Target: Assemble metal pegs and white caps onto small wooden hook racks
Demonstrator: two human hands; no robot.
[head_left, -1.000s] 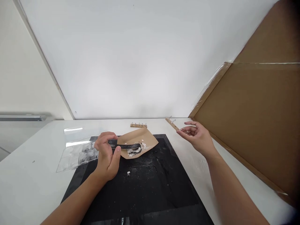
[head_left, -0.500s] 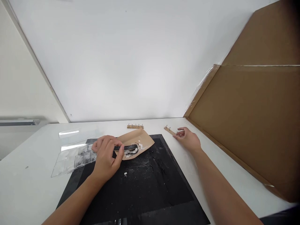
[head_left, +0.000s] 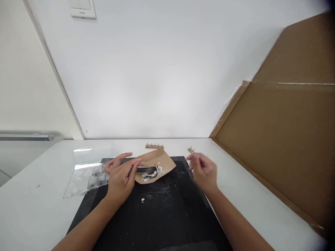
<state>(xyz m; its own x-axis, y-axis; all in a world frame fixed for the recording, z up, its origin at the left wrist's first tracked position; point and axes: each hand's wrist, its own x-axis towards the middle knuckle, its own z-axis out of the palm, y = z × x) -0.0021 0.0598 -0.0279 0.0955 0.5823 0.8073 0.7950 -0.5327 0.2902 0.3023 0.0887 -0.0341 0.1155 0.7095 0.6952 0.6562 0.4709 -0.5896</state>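
Note:
My left hand (head_left: 120,177) is closed, thumb and fingers pinched at the near end of a flat black strip (head_left: 148,169) that looks like a nail file. That strip reaches over a brown paper tray (head_left: 167,163) holding white flakes and dark scraps. My right hand (head_left: 203,170), somewhat blurred, is raised above the right edge of the black mat (head_left: 167,219) with its fingers curled together. Whatever they pinch, if anything, is too small to make out. Just behind it a short wooden strip with small metal pegs (head_left: 191,150) is partly covered.
At the back stands another pegged wooden strip (head_left: 154,146). A clear compartment box (head_left: 78,179) with its lid raised lies on the left. One small white piece (head_left: 142,200) sits on the mat. A cardboard panel (head_left: 282,139) rises on the right, a white wall (head_left: 146,76) behind.
My right hand has drawn away from the right pegged strip, toward me and slightly left, its fingers curling in. My left hand stays by the tray, its fingers shifting. The view has tilted slightly.

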